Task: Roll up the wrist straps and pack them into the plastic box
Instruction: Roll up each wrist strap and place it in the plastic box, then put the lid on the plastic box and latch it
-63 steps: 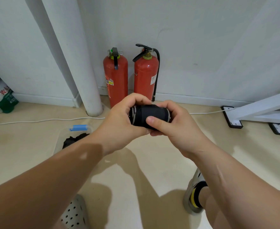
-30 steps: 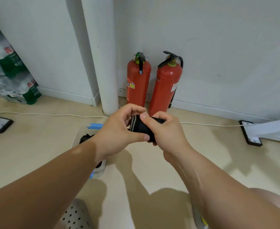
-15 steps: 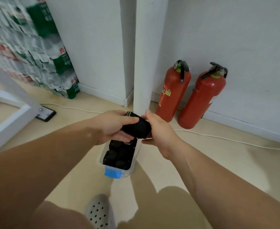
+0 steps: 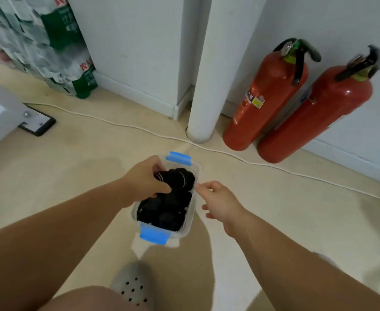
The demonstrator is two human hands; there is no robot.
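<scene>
Having been held by both hands above the plastic box (image 4: 191, 217), the rolled wrist strap (image 4: 180, 178) is now set in its far end, clasped in the curled grip of the left hand (image 4: 144, 180), the right hand (image 4: 220, 200) released, loosely spread alongside.

The left hand (image 4: 144, 180) hides part of the black rolled wrist strap (image 4: 181, 178); the dark rolls (image 4: 166, 209) below it blur together.
</scene>
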